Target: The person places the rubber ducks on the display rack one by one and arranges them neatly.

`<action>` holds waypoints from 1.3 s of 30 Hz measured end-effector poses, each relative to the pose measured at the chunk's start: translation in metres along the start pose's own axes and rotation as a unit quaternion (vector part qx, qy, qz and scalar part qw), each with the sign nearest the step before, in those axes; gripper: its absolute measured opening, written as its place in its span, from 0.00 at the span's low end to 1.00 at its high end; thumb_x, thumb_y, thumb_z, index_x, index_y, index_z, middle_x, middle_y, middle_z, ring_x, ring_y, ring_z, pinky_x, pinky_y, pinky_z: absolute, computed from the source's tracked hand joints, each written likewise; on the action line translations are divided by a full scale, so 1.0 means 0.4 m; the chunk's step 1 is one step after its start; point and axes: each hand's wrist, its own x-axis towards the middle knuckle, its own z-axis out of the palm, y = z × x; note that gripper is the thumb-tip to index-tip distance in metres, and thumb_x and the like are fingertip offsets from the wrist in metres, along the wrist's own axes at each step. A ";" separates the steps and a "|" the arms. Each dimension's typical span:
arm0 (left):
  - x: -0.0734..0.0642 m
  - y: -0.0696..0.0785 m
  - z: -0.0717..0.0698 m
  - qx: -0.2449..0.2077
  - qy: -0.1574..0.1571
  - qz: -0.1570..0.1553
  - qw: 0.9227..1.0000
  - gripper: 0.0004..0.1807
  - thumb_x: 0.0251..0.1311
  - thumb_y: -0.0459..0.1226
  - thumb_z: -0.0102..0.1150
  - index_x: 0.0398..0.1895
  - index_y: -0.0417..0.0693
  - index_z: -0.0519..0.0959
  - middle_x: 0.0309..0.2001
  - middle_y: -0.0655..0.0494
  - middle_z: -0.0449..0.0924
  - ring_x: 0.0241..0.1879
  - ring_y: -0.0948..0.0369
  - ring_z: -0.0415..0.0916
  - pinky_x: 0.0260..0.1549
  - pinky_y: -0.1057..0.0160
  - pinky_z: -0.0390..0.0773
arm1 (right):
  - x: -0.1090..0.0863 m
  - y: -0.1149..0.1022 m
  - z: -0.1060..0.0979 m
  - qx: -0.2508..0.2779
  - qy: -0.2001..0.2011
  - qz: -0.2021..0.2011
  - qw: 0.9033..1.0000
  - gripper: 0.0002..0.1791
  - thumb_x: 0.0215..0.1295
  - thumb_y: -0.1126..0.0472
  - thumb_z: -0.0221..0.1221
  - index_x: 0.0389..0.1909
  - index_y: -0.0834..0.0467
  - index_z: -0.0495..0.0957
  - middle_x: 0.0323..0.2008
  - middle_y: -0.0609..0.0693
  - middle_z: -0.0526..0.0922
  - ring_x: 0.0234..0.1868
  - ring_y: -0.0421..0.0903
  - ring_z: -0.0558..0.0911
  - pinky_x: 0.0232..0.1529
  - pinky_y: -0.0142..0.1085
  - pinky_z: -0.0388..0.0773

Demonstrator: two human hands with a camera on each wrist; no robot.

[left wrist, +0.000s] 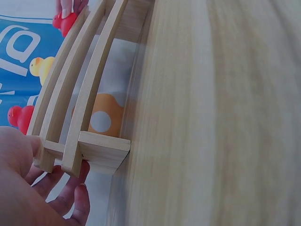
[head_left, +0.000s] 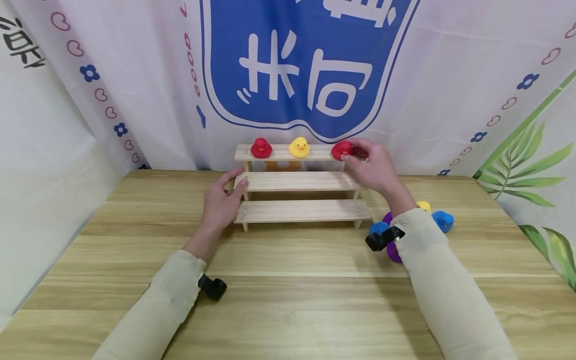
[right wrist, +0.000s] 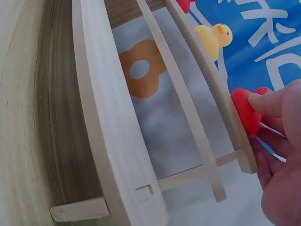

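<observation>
A three-tier wooden shelf (head_left: 297, 181) stands at the back of the table. On its top tier sit a red rubber duck (head_left: 261, 148) at the left and a yellow rubber duck (head_left: 299, 147) in the middle. At the right end of that tier my right hand (head_left: 375, 165) pinches another red rubber duck (right wrist: 245, 109) between thumb and fingers; the duck touches or nearly touches the board. My left hand (head_left: 222, 200) grips the shelf's left end, with the thumb (left wrist: 34, 145) on one side of the boards and the fingers curled round the other.
Right of the shelf, partly hidden by my right forearm, lies a group of rubber ducks: a blue one (head_left: 443, 221), a yellow one (head_left: 423, 205), a purple one (head_left: 394, 252) and others. A printed curtain (head_left: 162, 100) hangs directly behind the shelf.
</observation>
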 end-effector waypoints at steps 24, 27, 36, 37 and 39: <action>0.000 0.000 0.001 -0.001 -0.001 0.001 1.000 0.26 0.78 0.50 0.57 0.75 0.60 0.75 0.74 0.50 0.73 0.29 0.67 0.80 0.18 0.70 0.72 | 0.012 0.015 0.024 0.002 0.005 -0.003 1.000 0.26 0.81 0.58 0.57 0.76 0.55 0.71 0.70 0.58 0.77 0.67 0.57 0.75 0.70 0.53 0.76; 0.000 0.001 0.001 0.002 0.000 0.000 1.000 0.26 0.78 0.49 0.56 0.76 0.60 0.74 0.74 0.50 0.73 0.33 0.64 0.82 0.20 0.71 0.73 | 0.006 0.012 0.019 0.004 0.004 -0.001 1.000 0.30 0.79 0.57 0.60 0.78 0.53 0.68 0.71 0.58 0.75 0.69 0.57 0.74 0.70 0.54 0.76; -0.001 0.000 0.002 0.005 -0.002 0.000 1.000 0.26 0.79 0.50 0.56 0.76 0.61 0.74 0.75 0.50 0.72 0.36 0.60 0.83 0.23 0.71 0.75 | -0.027 0.028 -0.008 0.058 0.026 -0.031 0.998 0.34 0.73 0.64 0.65 0.77 0.58 0.68 0.75 0.56 0.73 0.74 0.55 0.72 0.79 0.50 0.68; -0.001 0.000 0.001 0.005 -0.002 0.000 1.000 0.26 0.79 0.50 0.55 0.76 0.61 0.74 0.75 0.50 0.73 0.34 0.62 0.82 0.23 0.71 0.75 | -0.033 0.030 -0.013 0.064 0.029 -0.034 0.997 0.33 0.73 0.65 0.65 0.77 0.60 0.68 0.74 0.57 0.73 0.74 0.56 0.72 0.80 0.50 0.67; 0.000 -0.001 0.001 0.005 -0.002 0.002 1.000 0.26 0.79 0.50 0.55 0.76 0.61 0.74 0.74 0.50 0.73 0.32 0.65 0.81 0.22 0.70 0.74 | -0.046 0.032 -0.023 0.075 0.035 -0.038 0.996 0.32 0.73 0.65 0.64 0.76 0.62 0.68 0.74 0.59 0.73 0.73 0.57 0.73 0.80 0.50 0.66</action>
